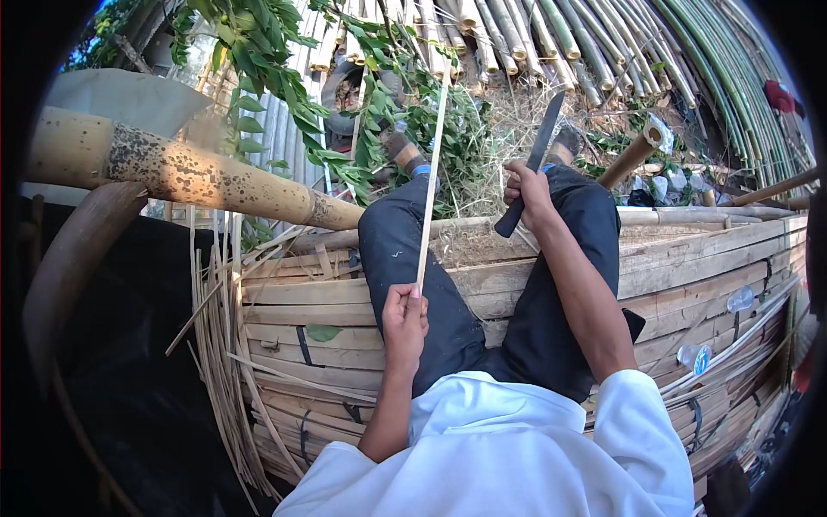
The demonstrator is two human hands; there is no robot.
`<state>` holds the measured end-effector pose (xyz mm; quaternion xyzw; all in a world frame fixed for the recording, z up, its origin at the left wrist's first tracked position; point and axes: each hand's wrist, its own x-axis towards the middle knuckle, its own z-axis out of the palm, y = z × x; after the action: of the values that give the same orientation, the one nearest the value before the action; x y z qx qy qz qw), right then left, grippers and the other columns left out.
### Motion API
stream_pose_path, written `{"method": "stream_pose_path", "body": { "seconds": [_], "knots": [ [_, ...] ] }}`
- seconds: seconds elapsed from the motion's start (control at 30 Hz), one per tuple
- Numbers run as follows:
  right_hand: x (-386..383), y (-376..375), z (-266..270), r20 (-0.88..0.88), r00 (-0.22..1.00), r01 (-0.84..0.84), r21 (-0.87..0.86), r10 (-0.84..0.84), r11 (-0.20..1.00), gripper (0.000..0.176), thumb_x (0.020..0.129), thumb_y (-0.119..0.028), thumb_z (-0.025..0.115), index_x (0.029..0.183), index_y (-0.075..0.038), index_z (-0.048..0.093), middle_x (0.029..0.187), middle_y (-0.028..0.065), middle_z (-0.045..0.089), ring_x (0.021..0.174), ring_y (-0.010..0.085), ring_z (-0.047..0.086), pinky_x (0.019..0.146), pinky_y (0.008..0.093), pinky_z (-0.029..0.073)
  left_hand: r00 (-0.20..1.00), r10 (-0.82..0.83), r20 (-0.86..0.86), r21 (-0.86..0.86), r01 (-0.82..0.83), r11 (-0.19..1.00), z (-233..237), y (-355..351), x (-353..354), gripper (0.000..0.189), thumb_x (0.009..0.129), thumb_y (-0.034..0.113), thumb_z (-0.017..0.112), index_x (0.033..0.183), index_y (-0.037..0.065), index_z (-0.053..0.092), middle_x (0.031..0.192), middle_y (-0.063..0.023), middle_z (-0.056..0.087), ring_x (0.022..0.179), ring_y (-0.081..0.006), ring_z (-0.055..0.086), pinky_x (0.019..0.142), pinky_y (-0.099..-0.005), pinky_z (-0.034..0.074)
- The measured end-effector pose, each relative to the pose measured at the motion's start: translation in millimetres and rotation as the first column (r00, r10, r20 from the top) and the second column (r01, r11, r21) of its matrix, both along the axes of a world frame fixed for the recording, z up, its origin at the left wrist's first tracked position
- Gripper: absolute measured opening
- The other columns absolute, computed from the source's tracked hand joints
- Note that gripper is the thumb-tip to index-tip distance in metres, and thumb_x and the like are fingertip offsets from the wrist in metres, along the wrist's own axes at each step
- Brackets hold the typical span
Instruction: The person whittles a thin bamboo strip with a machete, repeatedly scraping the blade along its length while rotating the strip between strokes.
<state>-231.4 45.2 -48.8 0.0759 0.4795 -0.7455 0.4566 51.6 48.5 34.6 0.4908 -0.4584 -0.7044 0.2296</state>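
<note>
My left hand is closed around the lower end of a thin pale bamboo strip. The strip points up and away from me, past my left knee. In my right hand is a machete with a dark blade and a dark handle. Its blade points up and slightly right, above my right knee, and its handle end sticks out below my fist. The strip and the blade are apart. My legs, in dark trousers, are spread below both hands.
I sit on a bench of bamboo slats. Thin strips lie bundled at its left. A thick bamboo pole crosses at left. Cut poles lie ahead, beyond leafy branches. Plastic cups rest on the right.
</note>
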Motion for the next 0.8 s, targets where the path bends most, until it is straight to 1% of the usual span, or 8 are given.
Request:
{"method": "stream_pose_path", "body": {
  "seconds": [0.03, 0.07, 0.1, 0.13, 0.17, 0.27, 0.6, 0.8],
  "knots": [
    [5.3, 4.2, 4.7, -0.181, 0.981, -0.066, 0.016, 0.067, 0.998, 0.013, 0.080, -0.013, 0.064, 0.081, -0.008, 0.052, 0.055, -0.0053, 0.039, 0.044, 0.0050, 0.034, 0.042, 0.0228, 0.028, 1.000, 0.023, -0.003, 0.000, -0.023, 1.000, -0.5, -3.8, -2.6, 0.010, 0.098, 0.017, 0.047, 0.098, 0.006, 0.047, 0.070, 0.0023, 0.045, 0.051, 0.0001, 0.033, 0.041, -0.0153, 0.023],
    [11.3, 7.9, 6.0, -0.437, 0.873, -0.160, 0.161, 0.215, 0.974, 0.014, 0.080, -0.015, 0.064, 0.084, -0.006, 0.054, 0.055, -0.0037, 0.043, 0.045, 0.0062, 0.037, 0.043, 0.0249, 0.030, 1.000, 0.019, -0.018, -0.049, -0.019, 0.999, -1.2, -10.0, -6.3, 0.009, 0.098, 0.016, 0.047, 0.099, 0.006, 0.047, 0.072, 0.0017, 0.046, 0.052, 0.0001, 0.033, 0.042, -0.0152, 0.024],
    [18.0, 10.4, 7.2, -0.636, 0.681, -0.203, 0.312, 0.363, 0.928, 0.016, 0.080, -0.017, 0.064, 0.086, -0.005, 0.056, 0.054, -0.0021, 0.047, 0.046, 0.0075, 0.041, 0.044, 0.0271, 0.033, 1.000, 0.010, -0.029, -0.102, -0.013, 0.995, -1.9, -16.2, -8.8, 0.009, 0.098, 0.014, 0.047, 0.101, 0.006, 0.048, 0.075, 0.0011, 0.048, 0.053, 0.0001, 0.034, 0.044, -0.0150, 0.025],
    [27.4, 13.3, 20.4, -0.802, 0.392, -0.189, 0.410, 0.451, 0.892, 0.018, 0.079, -0.019, 0.064, 0.091, -0.007, 0.059, 0.054, 0.0036, 0.054, 0.047, 0.0137, 0.049, 0.047, 0.0318, 0.037, 0.999, -0.018, -0.027, -0.135, 0.014, 0.991, -4.3, -20.0, -10.2, 0.013, 0.096, 0.012, 0.049, 0.108, 0.005, 0.050, 0.078, 0.0004, 0.049, 0.057, -0.0004, 0.036, 0.047, -0.0150, 0.029],
    [35.6, 15.4, 34.2, -0.790, 0.233, -0.242, 0.518, 0.567, 0.821, 0.020, 0.077, -0.020, 0.066, 0.093, -0.010, 0.058, 0.056, 0.0099, 0.057, 0.050, 0.0242, 0.057, 0.052, 0.0368, 0.043, 1.000, -0.010, -0.021, -0.140, 0.007, 0.990, -6.3, -23.8, -13.0, 0.013, 0.096, 0.012, 0.049, 0.108, 0.005, 0.050, 0.078, 0.0004, 0.049, 0.057, -0.0004, 0.036, 0.047, -0.0150, 0.029],
    [62.2, 19.2, 33.5, -0.840, -0.085, -0.268, 0.537, 0.536, 0.800, 0.026, 0.074, -0.023, 0.067, 0.093, -0.011, 0.054, 0.065, 0.0135, 0.063, 0.062, 0.0355, 0.062, 0.059, 0.0452, 0.049, 0.999, -0.029, -0.016, -0.145, 0.027, 0.989, -9.7, -28.1, -22.8, 0.023, 0.094, 0.010, 0.052, 0.116, 0.002, 0.051, 0.083, 0.0007, 0.051, 0.061, -0.0012, 0.038, 0.050, -0.0156, 0.031],
    [102.6, 23.4, 44.5, -0.755, -0.241, -0.327, 0.655, 0.610, 0.681, 0.030, 0.071, -0.023, 0.068, 0.094, -0.010, 0.053, 0.063, 0.0144, 0.062, 0.060, 0.0361, 0.062, 0.055, 0.0479, 0.047, 0.995, -0.084, 0.061, -0.345, 0.100, 0.933, -25.5, -17.6, -25.8, 0.014, 0.096, 0.011, 0.051, 0.105, 0.001, 0.055, 0.082, 0.0012, 0.051, 0.059, -0.0011, 0.037, 0.050, -0.0170, 0.030],
    [91.8, 19.4, 42.9, -0.662, -0.284, -0.203, 0.748, 0.693, 0.632, 0.028, 0.072, -0.021, 0.064, 0.093, -0.007, 0.053, 0.061, 0.0168, 0.061, 0.060, 0.0361, 0.063, 0.053, 0.0470, 0.049, 0.967, -0.090, 0.239, -0.579, 0.216, 0.786, -31.4, -12.7, -22.1, 0.018, 0.097, 0.010, 0.048, 0.108, -0.002, 0.055, 0.089, -0.0011, 0.055, 0.076, -0.0048, 0.047, 0.070, -0.0186, 0.039]
  ]
}}
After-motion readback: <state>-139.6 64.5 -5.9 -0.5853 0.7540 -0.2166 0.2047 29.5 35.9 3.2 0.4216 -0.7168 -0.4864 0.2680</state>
